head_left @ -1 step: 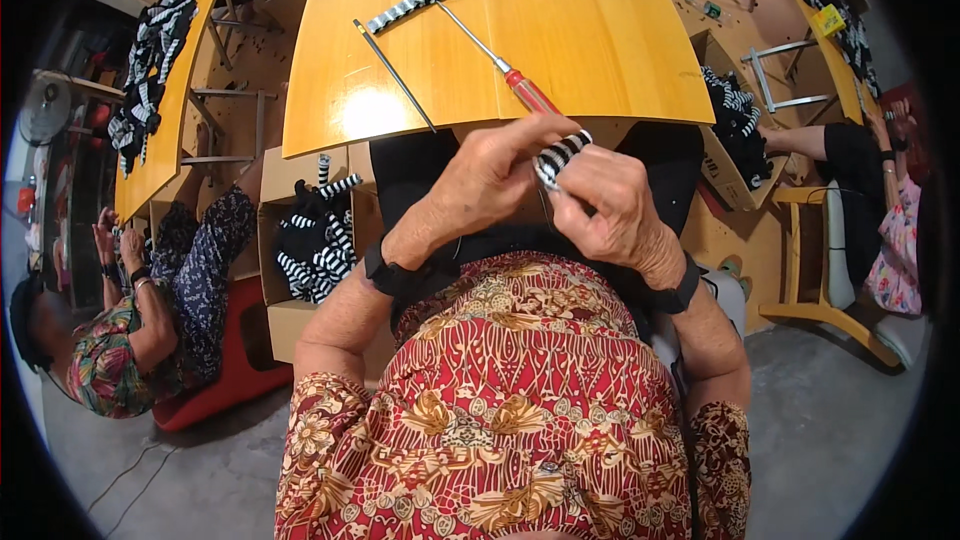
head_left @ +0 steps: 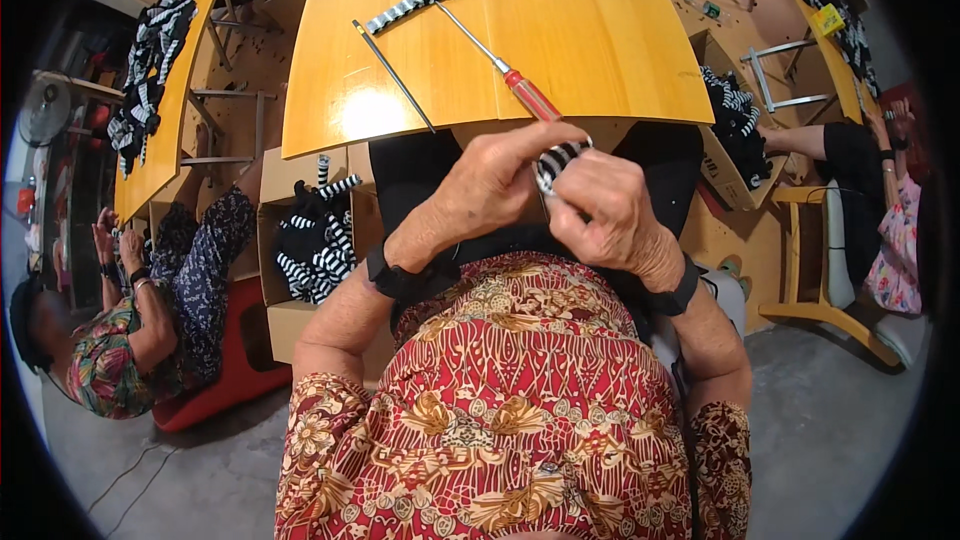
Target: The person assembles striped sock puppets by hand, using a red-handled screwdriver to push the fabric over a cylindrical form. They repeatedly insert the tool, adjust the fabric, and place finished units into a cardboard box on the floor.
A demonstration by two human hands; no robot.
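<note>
In front of my waist, just off the near table edge, a black-and-white striped knitted piece [head_left: 558, 159] is bunched between my hands. My left hand [head_left: 485, 183] pinches it from the left, index finger stretched along its top. From the right, my right hand [head_left: 605, 202] grips the same piece with curled fingers, which hide part of it. Just beyond my fingers lies a screwdriver [head_left: 527, 93] with a red-and-clear handle, its shaft pointing away. To its left is a thin dark rod [head_left: 396, 77]. A striped knitted piece with a black end [head_left: 425, 0] lies flat past them.
A cardboard box of striped knits [head_left: 318, 240] stands left below the table [head_left: 600, 50], another box [head_left: 735, 130] on the right. Co-workers sit at side tables: one person [head_left: 135, 330] left, another [head_left: 895, 210] right. A wooden-framed chair [head_left: 820, 270] stands at right.
My hands shift very slightly around the striped piece, the right fingers turning a little over it. Slightly more of the screwdriver handle shows. Both hands keep their hold.
</note>
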